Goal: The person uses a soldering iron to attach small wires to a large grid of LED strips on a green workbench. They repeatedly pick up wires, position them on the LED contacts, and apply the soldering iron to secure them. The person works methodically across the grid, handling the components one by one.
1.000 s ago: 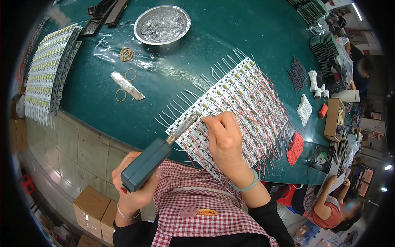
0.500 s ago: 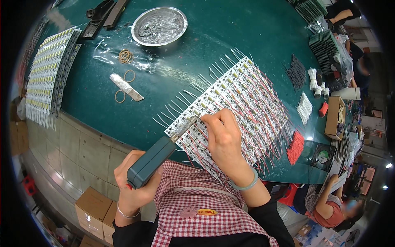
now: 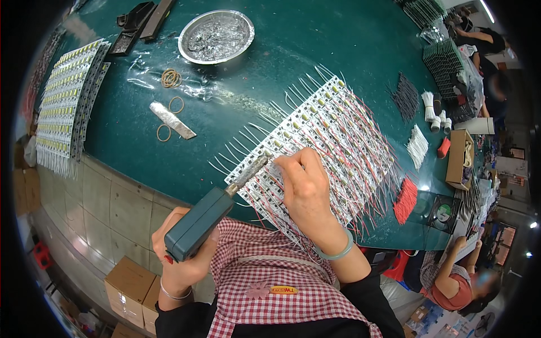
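My left hand (image 3: 189,265) is closed round the dark green body of a soldering gun (image 3: 197,224). The gun's silvery tip reaches up and right, over the left part of a white circuit-board panel (image 3: 338,143). My right hand (image 3: 306,188) is pinched just right of the tip, resting over the panel; what sits between the fingertips is too small to make out. Rows of yellowish parts cover the panel, with many thin red and white wires attached. White wire ends stick out past its upper left edge.
A round metal bowl (image 3: 216,37) of silvery scraps stands farther back, with rubber bands (image 3: 171,78) and a metal strip (image 3: 172,120) nearer. More panels (image 3: 70,101) stand at left. Bundles of red (image 3: 405,200), white (image 3: 417,147) and dark wires (image 3: 404,98) lie right. Co-workers sit beyond.
The soldering gun and my left hand have drawn back slightly, down and left, and the tip has moved off a little from my right fingertips. My right hand has barely moved.
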